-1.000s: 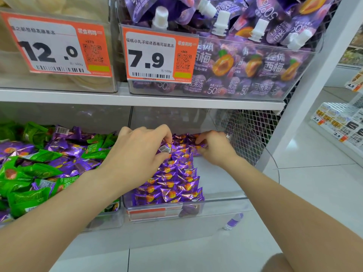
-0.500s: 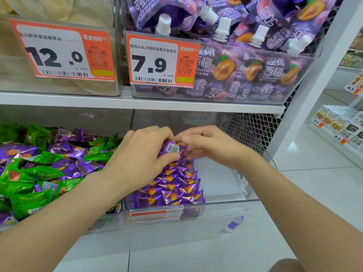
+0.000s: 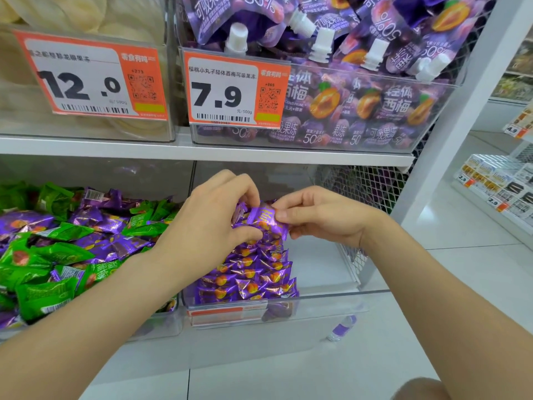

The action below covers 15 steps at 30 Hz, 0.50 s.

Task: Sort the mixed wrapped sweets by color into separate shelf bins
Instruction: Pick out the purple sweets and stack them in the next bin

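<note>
A purple wrapped sweet (image 3: pixel 264 219) hangs over the right clear bin (image 3: pixel 331 295), pinched from both sides. My left hand (image 3: pixel 207 223) holds its left end between thumb and fingers. My right hand (image 3: pixel 320 217) pinches its right end. Under them, purple sweets (image 3: pixel 253 275) lie in neat rows along the left side of that bin. The left bin (image 3: pixel 161 319) holds a mixed heap of green sweets (image 3: pixel 46 255) and purple ones (image 3: pixel 95 215).
The shelf above carries a bin of purple spouted pouches (image 3: pixel 346 105) and a bin of pale goods (image 3: pixel 86 24), each with an orange price tag. A mesh panel (image 3: pixel 360 189) closes the shelf's right end. More shelving (image 3: pixel 501 186) stands far right.
My right hand came back from the rear of the right bin toward my left hand. Both hands rose a little and now pinch one purple sweet between them.
</note>
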Each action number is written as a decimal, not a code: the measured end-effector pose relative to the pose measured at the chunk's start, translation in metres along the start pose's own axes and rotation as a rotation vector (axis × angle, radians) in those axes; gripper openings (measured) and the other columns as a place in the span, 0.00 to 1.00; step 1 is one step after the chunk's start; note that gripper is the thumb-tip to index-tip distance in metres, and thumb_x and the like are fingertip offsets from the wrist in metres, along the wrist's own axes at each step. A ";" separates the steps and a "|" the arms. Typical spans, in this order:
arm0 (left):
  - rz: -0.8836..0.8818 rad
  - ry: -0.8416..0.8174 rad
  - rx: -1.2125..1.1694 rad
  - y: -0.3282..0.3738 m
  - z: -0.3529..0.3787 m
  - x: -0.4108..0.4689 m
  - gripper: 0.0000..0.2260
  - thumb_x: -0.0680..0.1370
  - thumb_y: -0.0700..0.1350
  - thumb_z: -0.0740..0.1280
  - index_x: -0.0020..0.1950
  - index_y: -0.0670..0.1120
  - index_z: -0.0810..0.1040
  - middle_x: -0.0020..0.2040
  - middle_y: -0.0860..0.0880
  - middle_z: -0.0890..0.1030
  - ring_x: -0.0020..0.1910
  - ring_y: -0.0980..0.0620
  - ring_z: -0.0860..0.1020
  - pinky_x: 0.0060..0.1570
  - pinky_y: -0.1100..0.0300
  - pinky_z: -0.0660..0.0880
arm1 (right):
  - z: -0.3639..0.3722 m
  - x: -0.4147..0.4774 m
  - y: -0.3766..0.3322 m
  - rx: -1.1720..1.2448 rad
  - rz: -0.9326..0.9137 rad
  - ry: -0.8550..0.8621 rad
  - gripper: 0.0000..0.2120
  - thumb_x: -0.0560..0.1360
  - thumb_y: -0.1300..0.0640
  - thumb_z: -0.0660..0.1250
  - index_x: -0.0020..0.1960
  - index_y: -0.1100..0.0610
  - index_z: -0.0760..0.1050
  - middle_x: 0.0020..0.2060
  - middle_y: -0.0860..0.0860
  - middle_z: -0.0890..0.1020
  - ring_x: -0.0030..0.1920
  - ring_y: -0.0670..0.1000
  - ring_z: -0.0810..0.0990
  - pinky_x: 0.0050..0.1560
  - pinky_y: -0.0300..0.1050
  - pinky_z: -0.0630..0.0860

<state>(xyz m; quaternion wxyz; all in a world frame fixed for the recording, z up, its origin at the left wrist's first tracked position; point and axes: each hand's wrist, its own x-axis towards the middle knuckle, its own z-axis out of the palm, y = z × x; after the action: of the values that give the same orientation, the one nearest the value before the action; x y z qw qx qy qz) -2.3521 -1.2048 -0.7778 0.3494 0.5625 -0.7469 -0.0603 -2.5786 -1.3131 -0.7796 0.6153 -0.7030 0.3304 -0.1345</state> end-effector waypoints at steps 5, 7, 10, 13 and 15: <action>-0.064 -0.091 -0.005 -0.002 0.003 -0.003 0.26 0.65 0.58 0.83 0.51 0.55 0.70 0.42 0.56 0.74 0.42 0.57 0.73 0.39 0.60 0.71 | -0.021 0.013 0.033 -0.533 0.034 0.510 0.06 0.76 0.60 0.75 0.52 0.57 0.86 0.42 0.51 0.88 0.41 0.46 0.84 0.46 0.42 0.79; -0.090 -0.113 0.022 -0.001 0.004 -0.003 0.21 0.67 0.53 0.82 0.47 0.56 0.71 0.39 0.54 0.76 0.37 0.55 0.74 0.37 0.55 0.74 | -0.030 0.015 0.050 -0.837 0.068 0.549 0.08 0.76 0.59 0.75 0.54 0.52 0.85 0.45 0.48 0.87 0.47 0.46 0.84 0.53 0.42 0.79; -0.099 -0.142 0.052 -0.001 0.005 -0.003 0.16 0.67 0.48 0.80 0.44 0.56 0.73 0.39 0.54 0.77 0.38 0.54 0.76 0.41 0.48 0.77 | -0.038 0.016 0.064 -0.941 0.074 0.572 0.10 0.75 0.60 0.75 0.56 0.51 0.85 0.49 0.49 0.87 0.51 0.48 0.83 0.58 0.43 0.79; -0.085 -0.153 0.082 -0.001 0.006 -0.003 0.13 0.70 0.49 0.79 0.45 0.58 0.76 0.45 0.57 0.76 0.44 0.55 0.78 0.47 0.49 0.78 | -0.036 0.016 0.069 -0.935 0.060 0.507 0.10 0.75 0.61 0.76 0.54 0.52 0.86 0.48 0.45 0.86 0.49 0.47 0.83 0.59 0.45 0.80; -0.080 -0.140 0.080 -0.001 0.006 -0.003 0.11 0.71 0.52 0.80 0.46 0.59 0.79 0.47 0.58 0.76 0.45 0.57 0.78 0.49 0.50 0.78 | -0.032 0.019 0.072 -0.961 0.056 0.494 0.10 0.75 0.60 0.77 0.54 0.50 0.87 0.47 0.44 0.85 0.50 0.50 0.82 0.60 0.49 0.79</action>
<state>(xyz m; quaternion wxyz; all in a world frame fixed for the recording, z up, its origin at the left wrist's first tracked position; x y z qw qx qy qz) -2.3540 -1.2045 -0.7842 0.2709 0.5998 -0.7483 -0.0833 -2.6050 -1.3511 -0.8458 0.1319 -0.8435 0.5081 -0.1133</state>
